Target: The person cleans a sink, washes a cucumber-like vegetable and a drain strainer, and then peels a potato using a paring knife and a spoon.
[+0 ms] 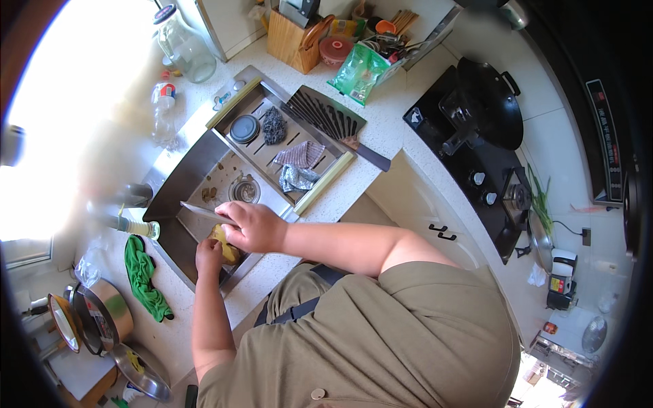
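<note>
My right hand (257, 227) grips a knife (201, 210), its blade pointing left over the sink. Just below it, my left hand (209, 257) holds a yellow, partly peeled potato (228, 247) near the sink's front edge. The fingers of my right hand partly cover the potato, and the knife's handle is hidden in my grip. Beneath both hands lies the steel sink (178, 168), with brown peelings (209, 194) on its floor beside the drain (245, 189).
A slotted tray (255, 104) spans the sink's far side, holding a scouring pad (274, 125), a round dark lid (245, 128) and two cloths (300, 154). Beside it lies a cleaver (326, 112). The faucet (137, 225) reaches in from the left, near a green cloth (145, 278).
</note>
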`<action>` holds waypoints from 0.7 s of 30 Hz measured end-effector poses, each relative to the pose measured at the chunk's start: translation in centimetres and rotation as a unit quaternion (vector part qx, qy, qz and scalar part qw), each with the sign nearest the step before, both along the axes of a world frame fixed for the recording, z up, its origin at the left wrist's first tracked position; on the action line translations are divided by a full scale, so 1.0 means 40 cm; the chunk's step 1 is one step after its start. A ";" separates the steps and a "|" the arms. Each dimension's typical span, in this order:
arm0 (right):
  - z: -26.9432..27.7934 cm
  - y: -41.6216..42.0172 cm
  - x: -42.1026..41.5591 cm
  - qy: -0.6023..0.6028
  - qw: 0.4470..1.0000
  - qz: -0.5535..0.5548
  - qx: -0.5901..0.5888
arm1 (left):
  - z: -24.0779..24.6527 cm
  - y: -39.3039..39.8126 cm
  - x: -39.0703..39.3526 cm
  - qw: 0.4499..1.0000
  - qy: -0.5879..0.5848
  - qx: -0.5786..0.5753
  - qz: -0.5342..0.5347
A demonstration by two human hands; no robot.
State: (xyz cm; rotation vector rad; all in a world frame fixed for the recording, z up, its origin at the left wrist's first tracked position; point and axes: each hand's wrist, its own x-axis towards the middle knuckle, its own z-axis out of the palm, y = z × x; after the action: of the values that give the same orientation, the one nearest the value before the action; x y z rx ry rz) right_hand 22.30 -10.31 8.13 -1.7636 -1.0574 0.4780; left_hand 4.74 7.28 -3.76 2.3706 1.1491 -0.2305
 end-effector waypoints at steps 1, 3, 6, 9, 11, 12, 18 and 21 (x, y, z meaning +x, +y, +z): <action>-0.021 -0.002 0.030 -0.005 0.993 0.039 -0.109 | 0.010 -0.022 0.004 0.999 0.000 -0.035 0.029; -0.108 0.007 0.089 0.024 0.931 0.151 -0.331 | 0.023 -0.063 0.023 0.991 -0.001 -0.102 0.084; 0.013 -0.026 0.124 0.084 0.963 0.065 -0.250 | 0.020 -0.085 0.017 0.998 0.008 -0.031 0.061; 0.012 -0.055 0.167 0.057 0.967 0.029 -0.245 | 0.064 -0.117 0.030 0.997 0.055 -0.005 0.058; 0.031 -0.082 0.210 0.063 0.971 0.011 -0.231 | 0.076 -0.131 0.038 0.994 0.087 0.007 0.062; 0.087 -0.099 0.233 0.068 0.972 0.016 -0.224 | 0.061 -0.128 0.026 0.993 0.085 -0.021 0.076; 0.254 -0.276 0.470 0.051 0.993 -0.060 -0.084 | 0.109 -0.186 0.042 0.988 0.063 -0.028 0.138; 0.309 -0.383 0.637 -0.016 0.983 -0.178 -0.046 | 0.125 -0.187 0.039 0.988 0.074 -0.019 0.134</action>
State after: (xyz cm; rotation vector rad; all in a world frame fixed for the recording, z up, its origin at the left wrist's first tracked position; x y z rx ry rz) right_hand 47.80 -25.65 20.47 -1.9973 -0.7270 0.2787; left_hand 6.32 -0.22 1.23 2.1659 1.5033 -0.3349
